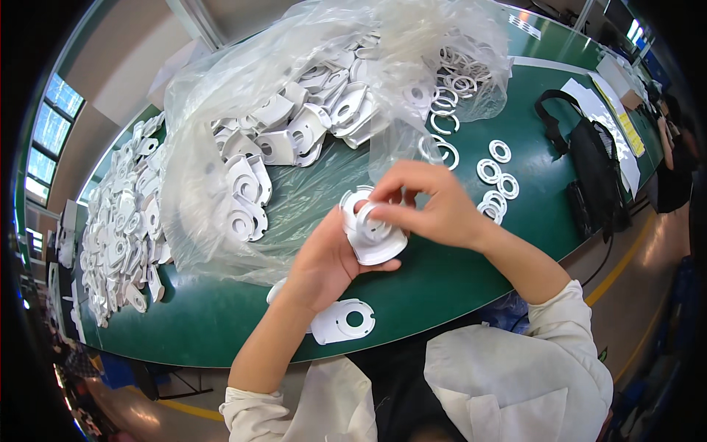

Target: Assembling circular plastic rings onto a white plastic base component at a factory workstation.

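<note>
The green table (442, 295) is stretching out under a clear plastic bag (191, 199), whose open mouth is facing the person. White plates (283, 151) are lying jumbled inside the bag, and white rings (460, 82) are bunching in its far right part, a few spilling out at its right edge. A heap of similar plates (121, 228) is sitting left of the bag; a black pouch (593, 162) is lying well to its right.

On the near side of the bag, both hands are working close together. The left hand (320, 258) is cradling one plate (379, 254) from below and from the left, fingers curling under it, its face turning upward. That plate's long axis is running away from the person and leaning a little left, toward the bag's mouth, the broad rim pointing back at the body. The right hand (434, 202) is coming over from the right, its thumb and forefinger nearly closing in what seems to be a pinch on a ring (362, 221). The ring is lying over the plate's face, directly under those fingertips, so the right hand is the nearer one to it; whether it is sitting flush, I cannot tell.

Nearer than the bag, a spare plate (328, 328) is resting beside the left forearm. Loose rings (479, 169) are lying right of the bag, some overlapping.
</note>
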Demonstrator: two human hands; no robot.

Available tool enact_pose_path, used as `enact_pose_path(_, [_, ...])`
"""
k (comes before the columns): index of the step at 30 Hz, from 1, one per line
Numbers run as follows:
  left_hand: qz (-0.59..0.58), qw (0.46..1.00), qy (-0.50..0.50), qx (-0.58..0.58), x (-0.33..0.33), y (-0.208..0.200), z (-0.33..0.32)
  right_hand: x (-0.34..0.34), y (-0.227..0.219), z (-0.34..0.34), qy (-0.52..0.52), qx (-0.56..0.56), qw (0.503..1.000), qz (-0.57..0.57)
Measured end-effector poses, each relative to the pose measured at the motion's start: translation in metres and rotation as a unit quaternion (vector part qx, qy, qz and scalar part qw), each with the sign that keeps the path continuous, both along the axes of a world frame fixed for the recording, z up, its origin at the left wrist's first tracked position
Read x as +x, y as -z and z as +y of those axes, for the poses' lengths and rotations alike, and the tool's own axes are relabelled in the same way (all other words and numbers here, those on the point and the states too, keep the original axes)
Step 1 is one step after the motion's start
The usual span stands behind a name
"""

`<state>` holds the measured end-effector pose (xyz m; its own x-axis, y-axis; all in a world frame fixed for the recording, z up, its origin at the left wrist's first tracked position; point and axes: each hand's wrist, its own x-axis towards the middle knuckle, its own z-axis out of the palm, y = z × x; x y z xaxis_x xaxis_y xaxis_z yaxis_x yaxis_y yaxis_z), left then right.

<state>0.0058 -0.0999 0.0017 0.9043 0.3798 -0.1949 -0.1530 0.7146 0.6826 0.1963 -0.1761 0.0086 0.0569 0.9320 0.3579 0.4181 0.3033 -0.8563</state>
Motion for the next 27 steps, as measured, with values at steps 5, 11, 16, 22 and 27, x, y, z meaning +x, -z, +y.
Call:
enact_pose_path(5, [0.06, 0.994, -0.008, 0.09, -0.001, 0.009, 0.004, 0.016, 0.006, 0.008, 0.071, 0.026, 0.997, 0.017])
enact_pose_path(11, [0.107, 0.989, -0.05, 0.094, -0.001, 0.0, 0.005, 0.092, 0.026, 0.007, 0.315, -0.01, 0.923, -0.219])
enact_pose_path(16, [0.114, 0.991, -0.047, 0.048, 0.002, 0.0, 0.006, 0.11, 0.042, 0.009, 0.247, -0.057, 0.901, -0.351])
enact_pose_path(22, [0.118, 0.986, -0.041, 0.107, 0.001, 0.006, 0.006, 0.113, 0.01, 0.003, 0.318, 0.144, 0.858, -0.376])
enact_pose_path(27, [0.116, 0.988, -0.04, 0.097, 0.003, 0.005, 0.004, 0.106, -0.007, -0.005, 0.347, 0.038, 0.915, -0.204])
